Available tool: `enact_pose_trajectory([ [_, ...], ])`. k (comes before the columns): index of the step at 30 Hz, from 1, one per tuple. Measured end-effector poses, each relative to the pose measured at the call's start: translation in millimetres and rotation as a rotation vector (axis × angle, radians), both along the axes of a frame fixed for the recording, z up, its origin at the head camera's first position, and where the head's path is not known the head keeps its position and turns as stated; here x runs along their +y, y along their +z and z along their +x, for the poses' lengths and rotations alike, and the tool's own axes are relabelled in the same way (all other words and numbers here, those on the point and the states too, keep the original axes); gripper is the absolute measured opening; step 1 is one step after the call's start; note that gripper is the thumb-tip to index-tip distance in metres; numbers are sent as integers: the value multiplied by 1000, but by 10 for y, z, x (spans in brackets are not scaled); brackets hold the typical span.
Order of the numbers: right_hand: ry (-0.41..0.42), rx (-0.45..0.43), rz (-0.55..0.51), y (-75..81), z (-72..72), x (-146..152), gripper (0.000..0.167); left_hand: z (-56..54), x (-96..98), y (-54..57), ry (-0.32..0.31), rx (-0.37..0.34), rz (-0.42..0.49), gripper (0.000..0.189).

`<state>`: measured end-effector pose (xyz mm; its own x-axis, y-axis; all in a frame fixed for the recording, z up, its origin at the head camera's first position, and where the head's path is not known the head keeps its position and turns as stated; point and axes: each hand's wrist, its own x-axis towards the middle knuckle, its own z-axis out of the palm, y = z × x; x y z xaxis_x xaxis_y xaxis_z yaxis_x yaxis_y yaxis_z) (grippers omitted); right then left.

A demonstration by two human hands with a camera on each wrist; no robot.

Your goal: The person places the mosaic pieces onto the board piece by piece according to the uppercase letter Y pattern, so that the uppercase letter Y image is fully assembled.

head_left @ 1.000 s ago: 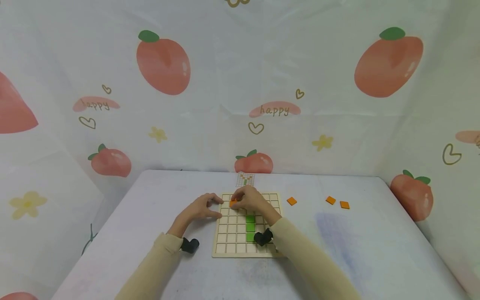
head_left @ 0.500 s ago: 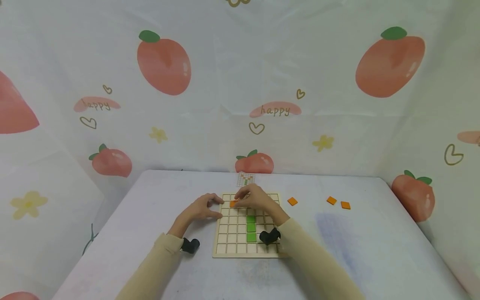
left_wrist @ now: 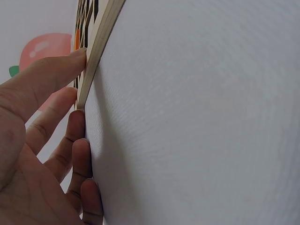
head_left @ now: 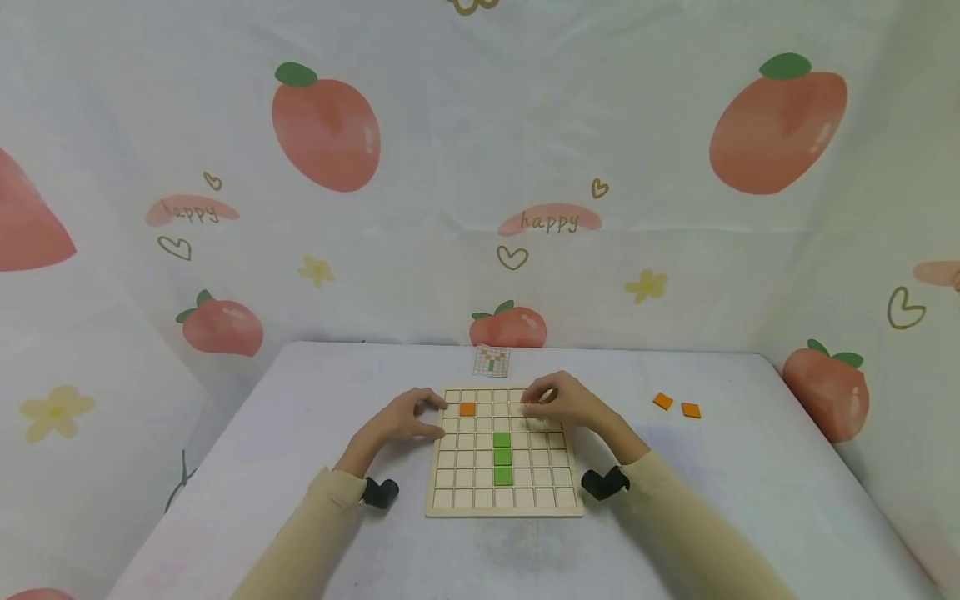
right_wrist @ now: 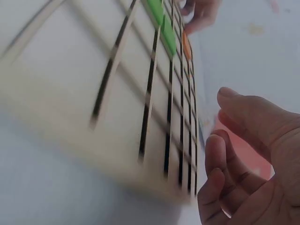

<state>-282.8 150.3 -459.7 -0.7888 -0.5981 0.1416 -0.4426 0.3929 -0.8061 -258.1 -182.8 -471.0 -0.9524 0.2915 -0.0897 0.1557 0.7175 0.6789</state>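
My left hand (head_left: 401,415) rests at the left edge of a pale wooden grid board (head_left: 504,512), its thumb and fingertips right at the rim. In the left wrist view the thumb (left_wrist: 51,72) lies against the board's edge with the fingers spread below. Over the board's far right part is my right hand (head_left: 566,402), fingers loosely bent, and no tile shows between them in the right wrist view. One orange tile (head_left: 467,409) sits in a cell near the far left. Three green tiles (head_left: 502,457) form a column in the middle.
Two orange tiles (head_left: 662,401) lie on the white table to the right of the board. A small printed pattern card (head_left: 491,361) lies behind it. A fruit-print cloth (head_left: 420,208) hangs around the table.
My right hand has left the orange tile on the board and moved right. It now covers the spot where a loose orange tile lay beside the board. My left hand stays put.
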Motion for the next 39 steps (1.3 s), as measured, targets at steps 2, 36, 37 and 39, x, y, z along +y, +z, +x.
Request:
enact_pose_trajectory([
  [2,-9,-1,3,2,24,140,14,0,3,5,-5,-1,4,41],
  [36,-210,-92,-3,-133,58,1025,37,20,6,11,9,0,-5,40],
  [37,-213,-80,2,-144,45,1019,36,20,6,10,10,0,-8,41],
  [39,-220,-62,13,-157,23,1004,37,19,8,7,11,0,-13,41],
])
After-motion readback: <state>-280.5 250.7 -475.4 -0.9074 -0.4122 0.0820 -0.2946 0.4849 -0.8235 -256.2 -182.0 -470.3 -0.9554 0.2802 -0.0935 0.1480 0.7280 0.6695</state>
